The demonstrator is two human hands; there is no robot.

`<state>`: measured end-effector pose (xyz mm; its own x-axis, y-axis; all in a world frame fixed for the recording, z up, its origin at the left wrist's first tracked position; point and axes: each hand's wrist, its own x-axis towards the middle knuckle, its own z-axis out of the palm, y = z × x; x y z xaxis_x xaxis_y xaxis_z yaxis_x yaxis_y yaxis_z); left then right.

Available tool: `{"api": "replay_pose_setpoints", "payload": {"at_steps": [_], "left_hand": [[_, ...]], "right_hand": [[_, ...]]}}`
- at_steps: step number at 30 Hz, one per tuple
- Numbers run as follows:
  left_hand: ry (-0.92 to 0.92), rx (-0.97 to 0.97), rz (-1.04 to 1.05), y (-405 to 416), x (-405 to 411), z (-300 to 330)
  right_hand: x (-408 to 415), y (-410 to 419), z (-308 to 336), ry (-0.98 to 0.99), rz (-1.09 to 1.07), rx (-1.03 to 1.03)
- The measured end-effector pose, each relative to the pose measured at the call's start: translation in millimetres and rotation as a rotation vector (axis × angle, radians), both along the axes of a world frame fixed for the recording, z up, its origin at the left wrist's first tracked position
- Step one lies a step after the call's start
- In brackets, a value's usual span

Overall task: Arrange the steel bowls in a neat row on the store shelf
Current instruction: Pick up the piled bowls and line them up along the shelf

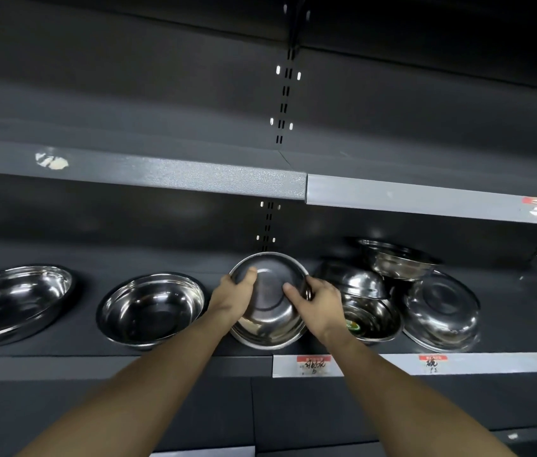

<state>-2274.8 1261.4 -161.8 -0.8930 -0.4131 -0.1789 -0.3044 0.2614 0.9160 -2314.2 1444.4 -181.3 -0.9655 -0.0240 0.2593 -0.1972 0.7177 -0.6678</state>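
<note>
Seven steel bowls sit on the dark shelf [62, 349]: two spaced out at left, one bowl [268, 300] in the middle, four jumbled at right. Bare shelf lies between the left ones. The left hand [232, 296] and right hand [318, 306] grasp the middle bowl's rim, tilting it, thumbs inside.

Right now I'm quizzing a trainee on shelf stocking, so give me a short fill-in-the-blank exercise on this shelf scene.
1. The held bowl is gripped by ____ hands, the left hand and the right hand.
2. To the left of the held bowl, ____ bowls sit upright in a row, among them the far-left bowl.
3. The dome-up bowl on the right lies ____ down.
4. The price tags have ____ tops.

Missing words: both; two; upside; red
</note>
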Motion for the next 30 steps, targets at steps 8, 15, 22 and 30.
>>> {"api": "replay_pose_setpoints", "payload": {"at_steps": [8,15,22,30], "left_hand": [[0.038,0.123,0.122,-29.3,9.3,28.3],[0.148,0.600,0.223,-52.8,21.6,30.6],[0.180,0.667,0.218,-57.7,24.3,26.7],[0.338,0.570,0.178,-56.1,14.7,27.2]], "right_hand": [[9.2,-19.5,24.5,0.182,0.112,-0.067],[26.3,-38.1,20.8,0.229,0.236,-0.194],[41.4,-59.5,29.6,0.267,0.106,-0.601],[28.9,-66.6,39.8,-0.182,-0.103,-0.983]]}}
